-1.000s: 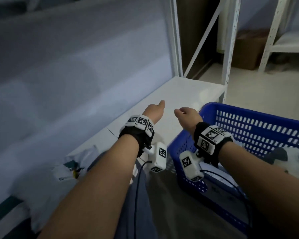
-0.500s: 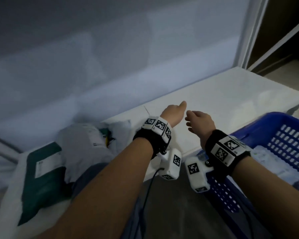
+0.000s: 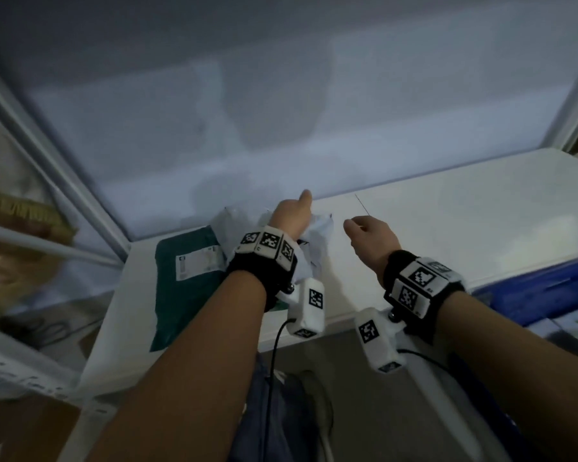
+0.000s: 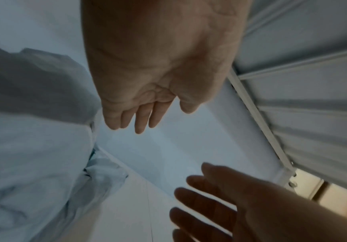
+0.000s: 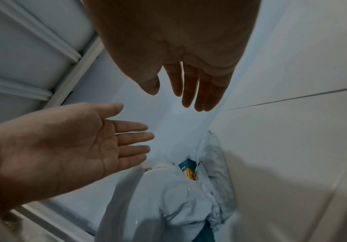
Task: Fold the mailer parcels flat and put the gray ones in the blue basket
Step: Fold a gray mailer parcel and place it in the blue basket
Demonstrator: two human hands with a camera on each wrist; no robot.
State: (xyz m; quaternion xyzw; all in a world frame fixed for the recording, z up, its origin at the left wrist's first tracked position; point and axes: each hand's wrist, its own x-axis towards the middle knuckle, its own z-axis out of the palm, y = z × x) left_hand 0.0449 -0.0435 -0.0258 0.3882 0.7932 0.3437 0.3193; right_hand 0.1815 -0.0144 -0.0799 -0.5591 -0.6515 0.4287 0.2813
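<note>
Head view shows a crumpled gray mailer lying on the white worktop against a flat teal mailer, far left of the blue basket at the right edge. Left hand hovers over the gray mailer, right hand beside it; both have fingers extended and hold nothing.
</note>
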